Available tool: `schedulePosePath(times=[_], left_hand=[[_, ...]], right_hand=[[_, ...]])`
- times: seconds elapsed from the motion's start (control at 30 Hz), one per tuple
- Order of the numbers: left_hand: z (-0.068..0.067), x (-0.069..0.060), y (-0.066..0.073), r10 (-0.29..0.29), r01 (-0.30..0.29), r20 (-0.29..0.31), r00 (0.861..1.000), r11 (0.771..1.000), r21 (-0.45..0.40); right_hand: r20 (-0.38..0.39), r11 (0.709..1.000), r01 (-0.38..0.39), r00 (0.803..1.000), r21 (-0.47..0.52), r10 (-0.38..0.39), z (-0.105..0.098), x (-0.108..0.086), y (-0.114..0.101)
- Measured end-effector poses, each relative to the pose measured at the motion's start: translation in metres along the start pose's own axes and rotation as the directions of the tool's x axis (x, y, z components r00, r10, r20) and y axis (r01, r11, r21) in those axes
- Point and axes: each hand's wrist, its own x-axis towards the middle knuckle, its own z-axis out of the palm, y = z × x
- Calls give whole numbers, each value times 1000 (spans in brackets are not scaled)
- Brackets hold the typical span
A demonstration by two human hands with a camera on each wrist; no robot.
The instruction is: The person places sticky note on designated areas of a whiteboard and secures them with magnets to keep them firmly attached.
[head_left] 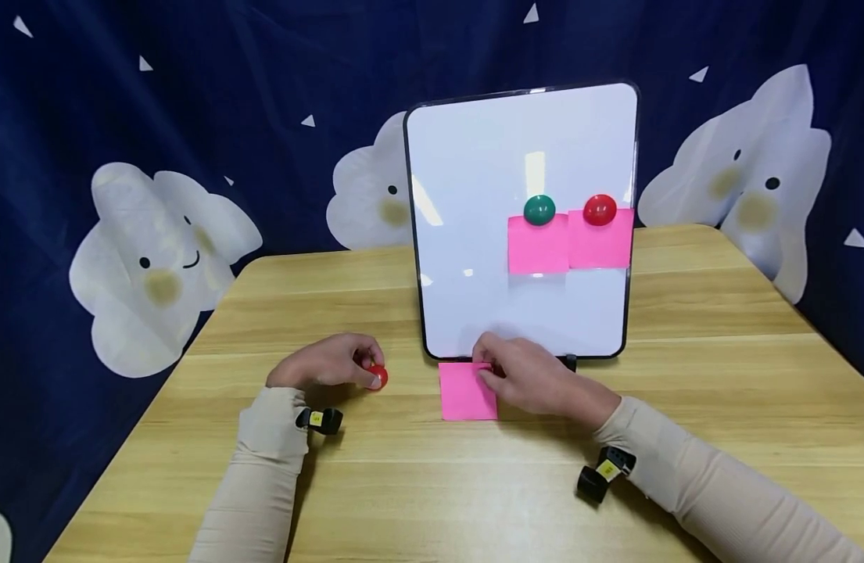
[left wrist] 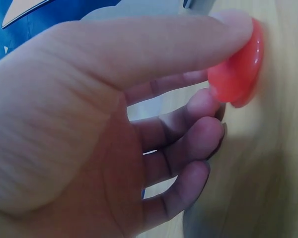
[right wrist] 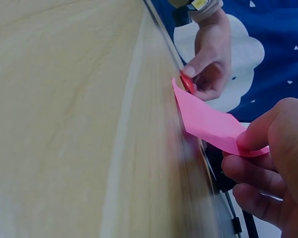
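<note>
Between thumb and fingers, my left hand [head_left: 333,361] pinches a round red magnet [head_left: 379,378] at the tabletop, left of the whiteboard. The magnet [left wrist: 236,74] shows under the thumb in the left wrist view; whether it touches the wood I cannot tell. My right hand [head_left: 526,374] pinches a pink sticky note [head_left: 467,393] by its right edge, just in front of the board's lower edge. In the right wrist view the note [right wrist: 208,121] bends slightly, held between thumb and fingers.
A whiteboard [head_left: 467,172] with a black frame stands upright on the wooden table [head_left: 319,305]. Two pink notes hang side by side on it, one under a green magnet [head_left: 539,209], the other under a red magnet [head_left: 600,209]. A dark blue cloud-patterned curtain [head_left: 277,62] hangs behind.
</note>
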Motion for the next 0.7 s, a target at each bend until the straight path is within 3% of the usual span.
schedulePosePath(times=[0.2,0.43,0.7], left_hand=[[1,1,-1,-7,7,-39,999,1000,4],[3,3,-5,1,0,-84,996,1000,6],[3,5,-10,25,-23,-162,987,1000,16]], right_hand=[[-29,998,47,999,32,-46,0,1,3],[-15,966,-49,998,256,55,0,-1,1],[-44,971,-36,998,236,48,0,-1,2]])
